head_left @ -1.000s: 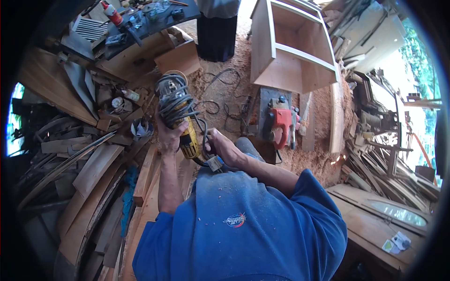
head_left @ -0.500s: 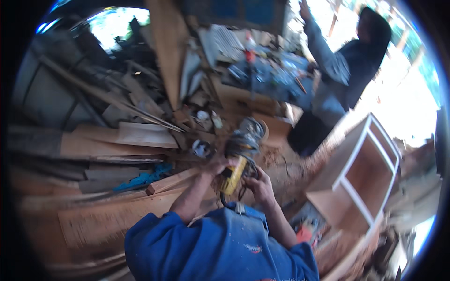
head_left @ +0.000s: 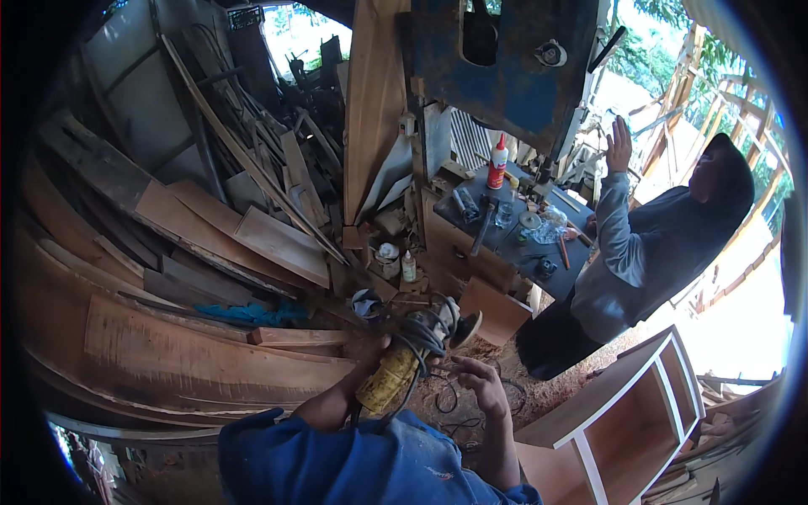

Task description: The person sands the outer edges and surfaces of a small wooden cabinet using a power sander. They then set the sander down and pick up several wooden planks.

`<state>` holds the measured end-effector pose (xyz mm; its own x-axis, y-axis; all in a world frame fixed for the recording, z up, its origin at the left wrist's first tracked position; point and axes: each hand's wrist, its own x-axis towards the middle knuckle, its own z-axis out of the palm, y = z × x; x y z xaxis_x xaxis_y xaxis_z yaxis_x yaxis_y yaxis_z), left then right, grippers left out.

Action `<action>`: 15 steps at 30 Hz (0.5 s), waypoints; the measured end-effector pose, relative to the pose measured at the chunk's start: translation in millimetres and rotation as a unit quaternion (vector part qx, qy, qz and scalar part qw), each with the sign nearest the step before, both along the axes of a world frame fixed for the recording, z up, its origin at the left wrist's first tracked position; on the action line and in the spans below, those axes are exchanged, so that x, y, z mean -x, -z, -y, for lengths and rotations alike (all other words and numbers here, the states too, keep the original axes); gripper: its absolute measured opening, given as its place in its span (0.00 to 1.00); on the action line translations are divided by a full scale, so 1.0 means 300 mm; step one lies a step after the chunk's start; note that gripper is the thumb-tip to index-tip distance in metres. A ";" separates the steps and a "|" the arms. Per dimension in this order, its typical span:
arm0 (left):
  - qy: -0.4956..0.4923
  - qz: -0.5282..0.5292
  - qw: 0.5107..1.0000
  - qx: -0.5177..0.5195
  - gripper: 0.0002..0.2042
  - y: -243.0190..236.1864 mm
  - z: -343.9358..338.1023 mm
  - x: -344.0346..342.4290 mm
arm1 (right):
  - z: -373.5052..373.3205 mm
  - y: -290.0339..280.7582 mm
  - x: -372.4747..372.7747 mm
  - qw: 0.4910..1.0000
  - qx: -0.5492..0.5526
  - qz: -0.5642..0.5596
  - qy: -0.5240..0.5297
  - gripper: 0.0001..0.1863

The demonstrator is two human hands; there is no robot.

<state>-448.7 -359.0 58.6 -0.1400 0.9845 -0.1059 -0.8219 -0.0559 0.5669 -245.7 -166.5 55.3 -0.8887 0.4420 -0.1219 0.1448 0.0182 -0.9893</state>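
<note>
In front of my chest is a yellow angle grinder (head_left: 389, 380) with a round disc at its far end. Its dark cord (head_left: 423, 331) is wound in loops around the tool's head. My left hand (head_left: 376, 352) is closed around the grinder from the left side, its fingers mostly hidden behind the tool. Just right of the grinder is my right hand (head_left: 481, 385), fingers apart and partly bent, the tips close to the cord. Whether they touch it I cannot tell. More cord (head_left: 459, 408) hangs or lies in loose curves below.
A person (head_left: 640, 244) in a grey top stands at the right beside a dark worktable (head_left: 497, 220) with a red-and-white bottle (head_left: 497, 162) and small tools. An unfinished wooden cabinet (head_left: 589, 412) lies at lower right. Boards (head_left: 210, 345) are stacked along the left. Sawdust covers the floor.
My right hand has come off the grinder and opened. The grinder has tilted, its disc end now pointing further right. My view has turned, and the person's raised hand shows lower.
</note>
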 end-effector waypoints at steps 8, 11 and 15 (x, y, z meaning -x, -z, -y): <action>0.145 -0.002 0.989 0.008 0.36 0.033 -0.168 -0.054 | -0.073 0.113 -0.139 0.886 0.414 -0.208 0.033 0.51; 0.170 -0.021 0.984 0.053 0.37 -0.005 -0.106 -0.019 | -0.020 0.124 -0.123 0.876 0.442 -0.193 0.021 0.52; 0.258 -0.038 0.962 0.077 0.37 0.003 -0.155 -0.029 | 0.019 0.001 -0.241 0.841 0.417 -0.334 0.085 0.47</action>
<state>-439.9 -312.5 57.8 0.3494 0.8987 -0.2651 -0.6741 0.4376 0.5951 -173.5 -172.3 54.9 -0.8155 0.5768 0.0482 -0.5168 -0.6881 -0.5093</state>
